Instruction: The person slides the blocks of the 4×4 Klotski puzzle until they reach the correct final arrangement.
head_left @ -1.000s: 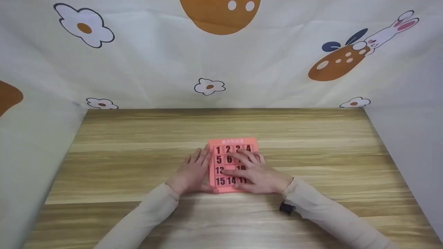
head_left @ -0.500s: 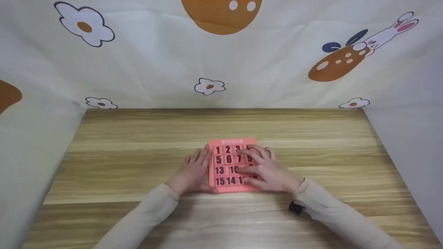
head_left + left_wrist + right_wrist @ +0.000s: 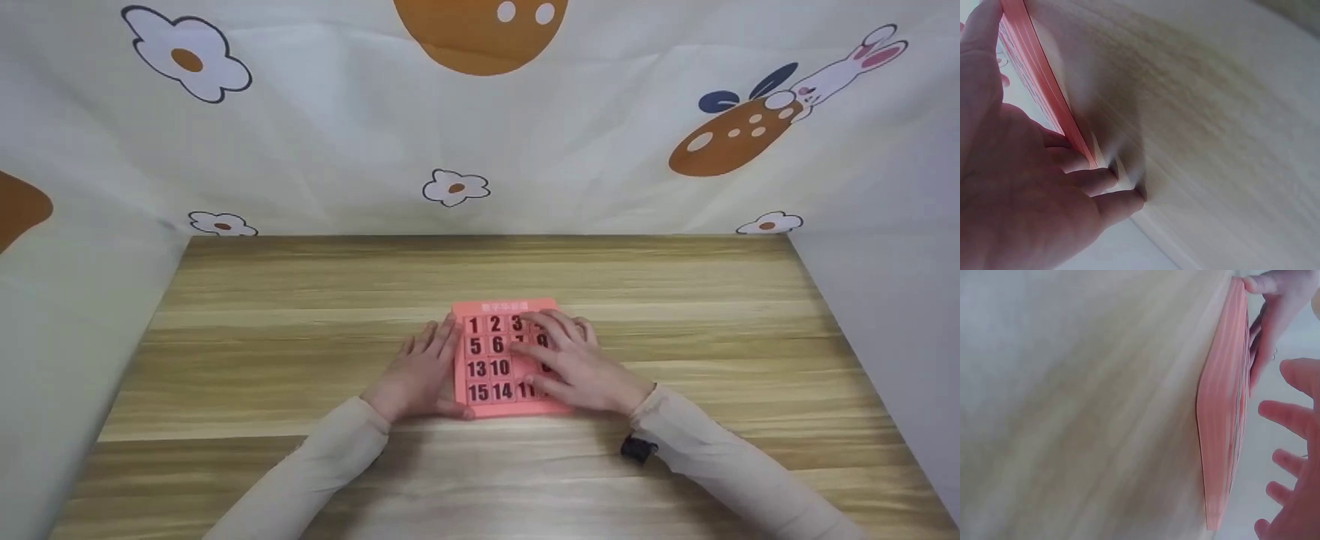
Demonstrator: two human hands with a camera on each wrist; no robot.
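A pink number sliding puzzle lies flat on the wooden table, with black numerals on its tiles. In its third row the 13 tile and the 10 tile sit side by side, with a gap to their right. My left hand rests along the puzzle's left edge, fingers straight and thumb on the near left corner. Over the right-hand columns my right hand is spread, partly hiding the 4, 7 and lower right tiles. In the right wrist view its fingers stand apart from the puzzle's face.
The wood-grain table extends around the puzzle on every side. A pale cloth printed with flowers and carrots hangs behind it and at both sides. A small black object is at the right cuff.
The 10 tile has moved left beside the 13, and the gap now lies to its right. My right hand drew back rightward, then shifted slightly left. The left hand stayed put.
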